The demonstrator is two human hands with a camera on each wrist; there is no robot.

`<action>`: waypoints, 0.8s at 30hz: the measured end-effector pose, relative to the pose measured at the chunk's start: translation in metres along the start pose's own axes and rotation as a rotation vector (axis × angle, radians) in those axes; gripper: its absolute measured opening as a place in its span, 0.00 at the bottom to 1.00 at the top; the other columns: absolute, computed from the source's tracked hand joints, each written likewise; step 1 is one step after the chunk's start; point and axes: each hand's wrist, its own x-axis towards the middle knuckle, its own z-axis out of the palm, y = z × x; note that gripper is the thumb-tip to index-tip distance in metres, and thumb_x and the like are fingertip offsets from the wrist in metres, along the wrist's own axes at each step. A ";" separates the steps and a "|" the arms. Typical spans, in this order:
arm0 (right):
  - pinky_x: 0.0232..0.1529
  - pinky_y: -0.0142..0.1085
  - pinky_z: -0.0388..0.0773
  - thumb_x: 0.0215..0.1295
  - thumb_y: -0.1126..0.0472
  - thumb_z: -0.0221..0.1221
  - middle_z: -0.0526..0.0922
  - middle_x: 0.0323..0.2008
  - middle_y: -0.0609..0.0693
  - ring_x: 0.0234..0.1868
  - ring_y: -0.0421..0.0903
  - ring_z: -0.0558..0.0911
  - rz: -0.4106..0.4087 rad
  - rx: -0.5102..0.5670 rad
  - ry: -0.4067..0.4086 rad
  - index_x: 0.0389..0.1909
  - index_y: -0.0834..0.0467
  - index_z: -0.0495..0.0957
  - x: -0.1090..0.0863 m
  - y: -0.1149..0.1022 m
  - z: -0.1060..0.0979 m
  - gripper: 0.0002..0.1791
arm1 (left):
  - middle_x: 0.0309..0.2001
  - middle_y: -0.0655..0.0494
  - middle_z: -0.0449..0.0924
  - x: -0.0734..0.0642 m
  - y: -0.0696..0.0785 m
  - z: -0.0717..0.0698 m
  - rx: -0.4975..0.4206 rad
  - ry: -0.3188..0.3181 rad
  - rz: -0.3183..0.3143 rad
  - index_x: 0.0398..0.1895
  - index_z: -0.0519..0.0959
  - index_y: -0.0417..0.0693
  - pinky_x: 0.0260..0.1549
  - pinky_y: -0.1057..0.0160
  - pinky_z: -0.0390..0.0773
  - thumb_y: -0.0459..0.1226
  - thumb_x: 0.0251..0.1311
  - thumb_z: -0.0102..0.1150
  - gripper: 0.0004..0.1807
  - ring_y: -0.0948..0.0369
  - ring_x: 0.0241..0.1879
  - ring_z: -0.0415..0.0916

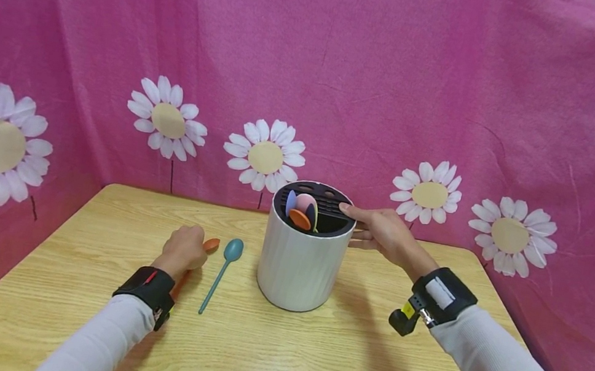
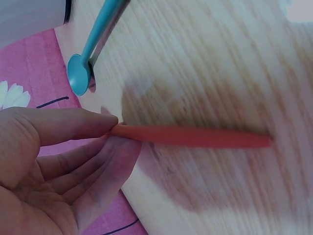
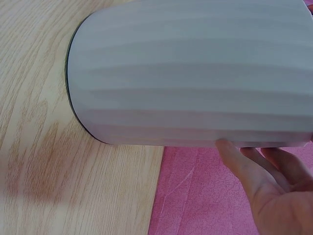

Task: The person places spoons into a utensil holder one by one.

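My left hand [image 1: 183,250] pinches an orange spoon [image 2: 195,136] between thumb and fingers. The spoon's handle points toward the near side, and its bowl shows past the hand in the head view. Beside it on the table lies a teal spoon [image 1: 232,250], bowl toward the back. A white ribbed utensil holder [image 1: 299,266] with a black slotted top stands upright on the table. Several utensils, among them an orange one [image 1: 300,219], stick out of its front opening. My right hand [image 1: 383,233] holds the holder's right side, thumb on the top and fingers against the outer wall.
The wooden table [image 1: 100,248] ends at a back edge. Behind it and at both sides hangs a pink cloth [image 1: 346,61] printed with white daisies.
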 end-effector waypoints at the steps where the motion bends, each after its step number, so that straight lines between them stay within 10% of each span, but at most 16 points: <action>1: 0.44 0.44 0.82 0.66 0.48 0.62 0.83 0.46 0.60 0.46 0.55 0.82 -0.001 0.000 -0.001 0.57 0.69 0.74 0.000 0.000 0.000 0.30 | 0.23 0.47 0.69 0.000 0.001 -0.001 0.001 0.004 0.004 0.23 0.72 0.38 0.19 0.61 0.67 0.26 0.51 0.60 0.07 0.53 0.23 0.67; 24: 0.45 0.45 0.82 0.66 0.48 0.62 0.83 0.46 0.60 0.46 0.56 0.82 0.005 0.003 0.004 0.57 0.69 0.74 -0.002 0.000 0.000 0.30 | 0.17 0.54 0.62 0.004 0.008 -0.011 -0.014 0.041 0.036 0.14 0.68 0.43 0.14 0.65 0.58 0.42 0.56 0.67 0.22 0.57 0.19 0.64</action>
